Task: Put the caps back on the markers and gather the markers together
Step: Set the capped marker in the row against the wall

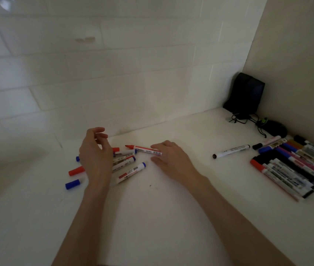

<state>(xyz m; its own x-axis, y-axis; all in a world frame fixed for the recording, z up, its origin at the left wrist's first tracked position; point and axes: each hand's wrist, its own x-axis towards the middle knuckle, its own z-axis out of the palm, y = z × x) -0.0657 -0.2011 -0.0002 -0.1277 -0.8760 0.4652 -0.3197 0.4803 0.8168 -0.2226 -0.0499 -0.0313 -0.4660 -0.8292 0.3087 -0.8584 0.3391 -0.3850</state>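
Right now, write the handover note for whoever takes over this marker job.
Left hand: open, hovering over the small marker cluster.
Right hand: touching the tail of the uncapped red marker; grip unclear.
Done: a large marker row lies gathered at right.
Left: fit the loose red cap on the red marker, find the loose blue cap's marker, cap the black marker with the black cap beside it, merge all.

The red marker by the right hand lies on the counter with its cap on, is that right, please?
Not quite: the head view shows the red marker by the right hand with its cap off, its red tip bare. It does lie on the counter.
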